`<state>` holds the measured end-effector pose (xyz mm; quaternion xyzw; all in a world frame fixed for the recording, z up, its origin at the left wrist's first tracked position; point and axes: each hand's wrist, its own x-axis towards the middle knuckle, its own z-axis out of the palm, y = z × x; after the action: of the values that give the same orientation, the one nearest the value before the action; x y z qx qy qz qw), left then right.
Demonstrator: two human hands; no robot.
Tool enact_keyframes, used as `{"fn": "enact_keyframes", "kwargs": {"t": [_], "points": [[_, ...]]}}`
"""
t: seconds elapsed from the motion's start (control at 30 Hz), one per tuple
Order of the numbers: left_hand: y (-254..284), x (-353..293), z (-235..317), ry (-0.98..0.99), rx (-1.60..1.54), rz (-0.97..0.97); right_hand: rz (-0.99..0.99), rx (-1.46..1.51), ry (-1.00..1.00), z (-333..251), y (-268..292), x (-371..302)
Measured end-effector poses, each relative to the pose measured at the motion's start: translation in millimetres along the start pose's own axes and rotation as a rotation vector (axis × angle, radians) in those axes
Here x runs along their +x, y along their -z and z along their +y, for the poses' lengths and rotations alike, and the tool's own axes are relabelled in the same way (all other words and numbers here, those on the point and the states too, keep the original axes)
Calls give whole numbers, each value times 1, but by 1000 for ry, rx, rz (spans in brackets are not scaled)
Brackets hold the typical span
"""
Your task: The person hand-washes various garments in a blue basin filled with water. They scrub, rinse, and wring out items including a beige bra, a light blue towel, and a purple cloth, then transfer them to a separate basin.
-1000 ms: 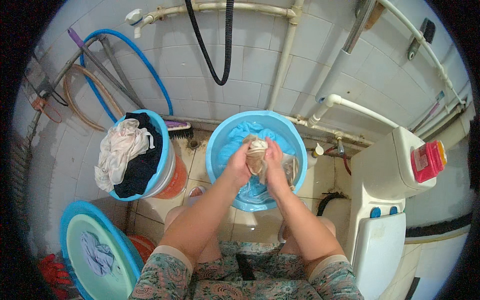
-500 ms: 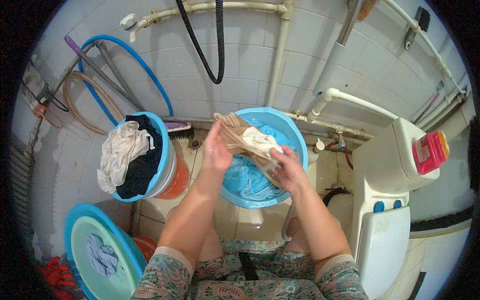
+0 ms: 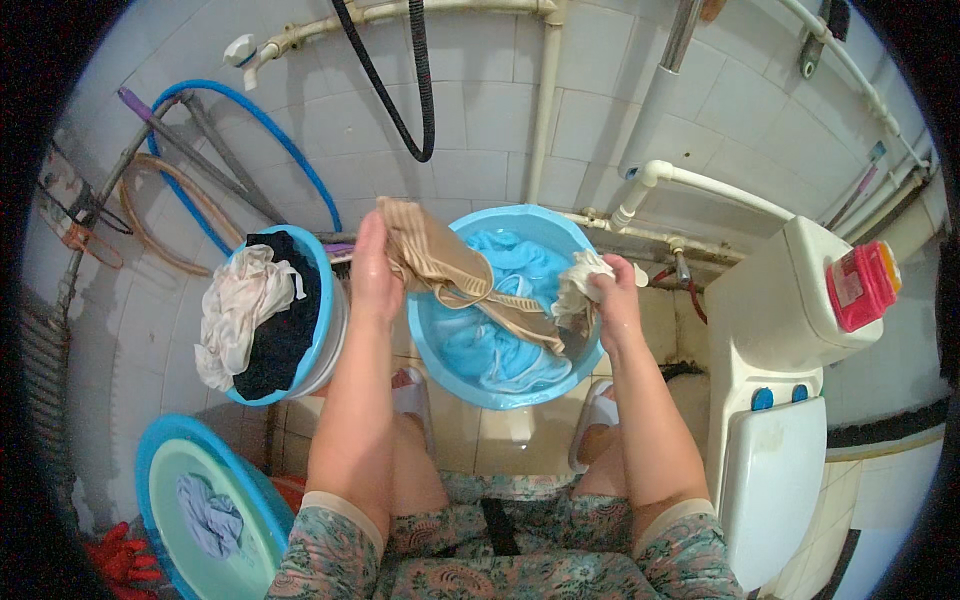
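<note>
One blue basin (image 3: 505, 400) holds blue cloth (image 3: 480, 345); one green basin (image 3: 250, 560), lavender cloth (image 3: 208, 515).

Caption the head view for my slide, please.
Over a blue basin, the left hand holds tan fabric, the right hand white fabric.

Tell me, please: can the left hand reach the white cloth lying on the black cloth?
Probably yes: the white cloth lies uncovered on the black cloth, and nothing visible blocks the left hand, though the tan cloth it holds may hinder it.
</note>
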<state>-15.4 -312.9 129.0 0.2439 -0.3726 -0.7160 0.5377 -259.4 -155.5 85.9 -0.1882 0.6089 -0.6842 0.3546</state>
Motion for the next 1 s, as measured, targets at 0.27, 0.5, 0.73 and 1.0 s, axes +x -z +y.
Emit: {"fn": "enact_keyframes", "kwargs": {"t": [0.27, 0.5, 0.73, 1.0], "points": [[6, -41, -54, -381, 1812, -289, -336, -1500, 507, 98, 1, -10], [-16, -52, -37, -154, 1902, -278, -412, -1590, 13, 99, 1, 9], [8, -40, -89, 32, 904, -323, -347, -208, -101, -17, -26, -20], [-45, -45, -75, 754, -217, -108, -412, -131, 39, -18, -50, -45]]}}
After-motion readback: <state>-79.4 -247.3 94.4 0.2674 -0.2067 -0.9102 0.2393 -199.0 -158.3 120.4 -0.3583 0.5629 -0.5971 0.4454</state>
